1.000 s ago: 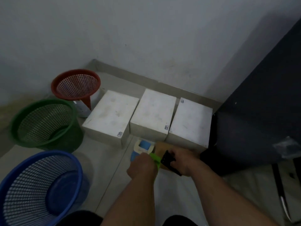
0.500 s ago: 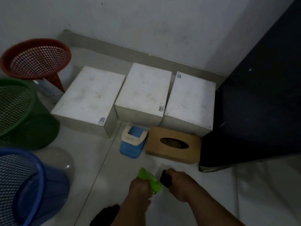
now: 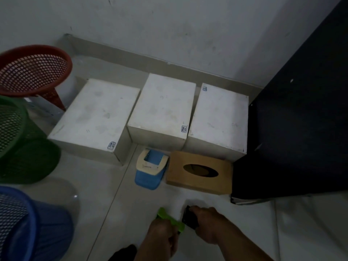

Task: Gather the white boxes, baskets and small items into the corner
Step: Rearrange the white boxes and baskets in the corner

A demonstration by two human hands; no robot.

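Three white boxes stand side by side along the wall: the left box [image 3: 94,117], the middle box [image 3: 162,108] and the right box [image 3: 220,119]. In front of them sit a small blue and cream container [image 3: 150,169] and a brown tissue box [image 3: 200,173]. At the left stand a red basket [image 3: 32,70], a green basket [image 3: 22,140] and a blue basket [image 3: 32,225]. Low in the view, my left hand [image 3: 162,234] grips a bright green item [image 3: 170,220]. My right hand [image 3: 207,223] grips a small black item [image 3: 190,217] just above the floor.
A large dark cabinet [image 3: 301,119] fills the right side, touching the right box. A pale wall with a skirting [image 3: 150,59] runs behind the boxes. A dark object [image 3: 124,253] lies at the bottom edge. Bare floor tiles [image 3: 105,185] lie between baskets and hands.
My hands have drawn back from the tissue box toward me, each still holding its item. The tissue box and blue container are now in plain view in front of the boxes.
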